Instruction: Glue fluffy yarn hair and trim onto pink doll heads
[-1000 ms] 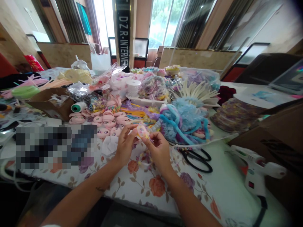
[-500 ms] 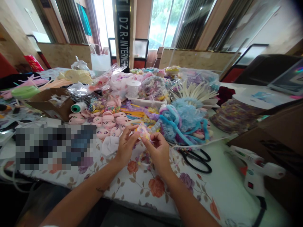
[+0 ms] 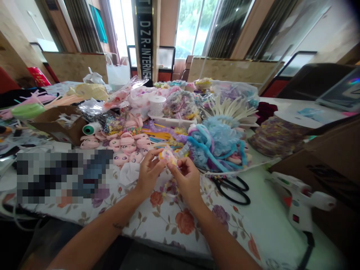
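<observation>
Between both hands is a small pale doll head (image 3: 168,154) edged with yellow and pink fluffy trim. My left hand (image 3: 149,172) pinches its left side with thumb and fingers. From the right, my right hand (image 3: 188,178) presses its thumb and bent fingers on the lower edge. A strand of pastel trim (image 3: 170,187) lies under the hands on the flowered cloth; whether it joins the head I cannot tell. Several pink doll heads (image 3: 129,144) with painted eyes lie just beyond my left hand. Crumpled white material (image 3: 129,173) is beside my left wrist.
Black-handled scissors (image 3: 233,190) lie right of my right hand, and a white glue gun (image 3: 300,202) stands farther right by a cardboard box (image 3: 332,176). Blue fluffy yarn (image 3: 219,135), a white spool (image 3: 156,107) and a big trim reel (image 3: 278,135) sit behind.
The view has shifted very slightly. Both hands keep their hold on the doll head, which appears turned a little; nothing was taken up or let go.
</observation>
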Motion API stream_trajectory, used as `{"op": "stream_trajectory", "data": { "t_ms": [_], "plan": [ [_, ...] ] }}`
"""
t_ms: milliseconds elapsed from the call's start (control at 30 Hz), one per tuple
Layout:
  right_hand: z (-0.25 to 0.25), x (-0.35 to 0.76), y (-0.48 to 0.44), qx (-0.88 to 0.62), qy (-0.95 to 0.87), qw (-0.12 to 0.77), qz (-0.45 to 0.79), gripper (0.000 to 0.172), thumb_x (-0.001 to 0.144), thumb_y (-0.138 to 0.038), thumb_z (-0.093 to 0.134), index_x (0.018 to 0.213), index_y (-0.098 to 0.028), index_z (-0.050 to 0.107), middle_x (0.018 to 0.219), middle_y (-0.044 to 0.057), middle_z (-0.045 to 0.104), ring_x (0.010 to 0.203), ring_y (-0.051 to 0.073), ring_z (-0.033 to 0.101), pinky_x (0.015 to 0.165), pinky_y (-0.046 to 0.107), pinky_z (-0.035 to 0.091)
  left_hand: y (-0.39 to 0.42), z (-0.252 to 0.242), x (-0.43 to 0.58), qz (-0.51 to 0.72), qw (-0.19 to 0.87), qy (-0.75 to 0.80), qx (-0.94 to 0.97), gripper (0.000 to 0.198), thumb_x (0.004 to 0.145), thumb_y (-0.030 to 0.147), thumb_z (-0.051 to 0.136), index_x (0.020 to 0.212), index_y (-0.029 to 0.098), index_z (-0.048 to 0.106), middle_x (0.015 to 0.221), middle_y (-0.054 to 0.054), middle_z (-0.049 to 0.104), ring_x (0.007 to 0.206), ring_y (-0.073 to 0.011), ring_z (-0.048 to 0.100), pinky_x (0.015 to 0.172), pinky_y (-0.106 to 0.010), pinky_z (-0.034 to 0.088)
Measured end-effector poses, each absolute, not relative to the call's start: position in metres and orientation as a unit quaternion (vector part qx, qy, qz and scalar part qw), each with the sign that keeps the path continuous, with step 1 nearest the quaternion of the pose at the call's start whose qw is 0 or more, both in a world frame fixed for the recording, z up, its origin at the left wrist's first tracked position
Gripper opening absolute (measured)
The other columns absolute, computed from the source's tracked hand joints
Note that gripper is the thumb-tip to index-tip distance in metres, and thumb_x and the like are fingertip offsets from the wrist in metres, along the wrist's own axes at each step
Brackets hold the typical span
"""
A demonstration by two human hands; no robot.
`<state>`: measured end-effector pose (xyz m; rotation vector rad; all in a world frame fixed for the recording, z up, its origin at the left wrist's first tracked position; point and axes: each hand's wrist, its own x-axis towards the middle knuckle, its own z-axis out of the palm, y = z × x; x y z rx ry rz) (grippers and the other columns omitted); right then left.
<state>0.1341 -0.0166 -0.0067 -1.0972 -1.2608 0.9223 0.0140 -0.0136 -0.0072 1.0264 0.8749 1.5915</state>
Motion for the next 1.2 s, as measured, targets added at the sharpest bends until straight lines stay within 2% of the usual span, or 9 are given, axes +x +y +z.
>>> {"op": "stream_trajectory", "data": {
  "t_ms": [100, 367, 533, 633, 733, 867, 933, 1033, 1200],
  "plan": [
    [-0.007, 0.134, -0.017, -0.466, -0.542, 0.573, 0.401, 0.034, 0.074, -0.042, 0.072, 0.07, -0.02, 0.046, 0.064, -0.006, 0.042, 0.052, 0.008, 0.036, 0.047, 0.022, 0.03, -0.013, -0.007, 0.014, 0.667, 0.484, 0.372, 0.428, 0.024, 0.076, 0.028, 0.07, 0.099, 0.023, 0.063, 0.096, -0.001, 0.064, 0.074, -0.0101, 0.059, 0.063, -0.02, 0.05],
    [-0.006, 0.135, -0.018, -0.45, -0.533, 0.58, 0.42, 0.03, 0.077, -0.042, 0.069, 0.074, -0.021, 0.048, 0.061, -0.007, 0.043, 0.052, 0.009, 0.038, 0.046, 0.021, 0.031, -0.014, -0.002, 0.015, 0.66, 0.519, 0.349, 0.415, 0.028, 0.076, 0.029, 0.069, 0.103, 0.025, 0.062, 0.109, -0.003, 0.063, 0.086, -0.0142, 0.063, 0.071, -0.025, 0.052],
    [-0.006, 0.134, -0.02, -0.446, -0.545, 0.574, 0.418, 0.028, 0.078, -0.041, 0.068, 0.075, -0.02, 0.049, 0.064, -0.006, 0.046, 0.052, 0.009, 0.039, 0.048, 0.021, 0.034, -0.013, -0.001, 0.014, 0.665, 0.497, 0.372, 0.415, 0.03, 0.072, 0.028, 0.072, 0.1, 0.022, 0.062, 0.099, -0.004, 0.065, 0.079, -0.0135, 0.062, 0.064, -0.022, 0.05],
    [-0.006, 0.133, -0.02, -0.443, -0.557, 0.568, 0.413, 0.024, 0.077, -0.039, 0.069, 0.081, -0.02, 0.054, 0.071, -0.004, 0.053, 0.057, 0.01, 0.046, 0.052, 0.022, 0.039, -0.012, 0.001, 0.012, 0.675, 0.508, 0.368, 0.388, 0.031, 0.073, 0.027, 0.071, 0.102, 0.024, 0.06, 0.1, -0.002, 0.064, 0.077, -0.0119, 0.062, 0.063, -0.021, 0.05],
    [-0.005, 0.133, -0.018, -0.449, -0.568, 0.57, 0.39, 0.021, 0.077, -0.036, 0.069, 0.083, -0.019, 0.058, 0.076, -0.001, 0.059, 0.066, 0.014, 0.053, 0.061, 0.025, 0.044, -0.011, 0.005, 0.01, 0.674, 0.575, 0.32, 0.335, 0.035, 0.073, 0.022, 0.07, 0.105, 0.024, 0.058, 0.101, 0.0, 0.063, 0.082, -0.0125, 0.064, 0.071, -0.024, 0.052],
    [-0.002, 0.135, -0.022, -0.472, -0.584, 0.585, 0.307, 0.014, 0.083, -0.033, 0.063, 0.08, -0.019, 0.059, 0.07, -0.001, 0.061, 0.062, 0.014, 0.055, 0.059, 0.026, 0.045, -0.008, 0.01, 0.008, 0.659, 0.641, 0.251, 0.301, 0.026, 0.074, 0.018, 0.067, 0.099, 0.018, 0.06, 0.094, -0.002, 0.067, 0.086, -0.0136, 0.066, 0.082, -0.027, 0.053],
    [-0.001, 0.136, -0.026, -0.465, -0.63, 0.582, 0.218, 0.008, 0.084, -0.029, 0.061, 0.084, -0.02, 0.061, 0.072, 0.0, 0.064, 0.063, 0.015, 0.058, 0.062, 0.028, 0.048, -0.007, 0.011, 0.007, 0.657, 0.663, 0.239, 0.269, 0.031, 0.073, 0.015, 0.067, 0.103, 0.019, 0.059, 0.094, -0.002, 0.068, 0.087, -0.0129, 0.066, 0.082, -0.025, 0.053],
    [-0.001, 0.135, -0.031, -0.394, -0.72, 0.566, 0.079, 0.012, 0.083, -0.019, 0.06, 0.095, -0.021, 0.061, 0.083, 0.005, 0.069, 0.076, 0.019, 0.064, 0.071, 0.032, 0.052, -0.007, 0.013, 0.006, 0.619, 0.711, 0.248, 0.223, 0.035, 0.074, 0.015, 0.065, 0.107, 0.019, 0.057, 0.092, -0.003, 0.07, 0.081, -0.013, 0.068, 0.075, -0.023, 0.055],
    [-0.003, 0.133, -0.031, -0.331, -0.789, 0.518, -0.004, 0.023, 0.084, -0.014, 0.055, 0.105, -0.019, 0.062, 0.087, 0.01, 0.071, 0.082, 0.023, 0.067, 0.071, 0.036, 0.055, -0.007, 0.015, 0.005, 0.57, 0.759, 0.269, 0.166, 0.015, 0.08, 0.016, 0.055, 0.096, 0.014, 0.057, 0.081, -0.006, 0.07, 0.069, -0.0159, 0.069, 0.061, -0.025, 0.056]
  ]
}}
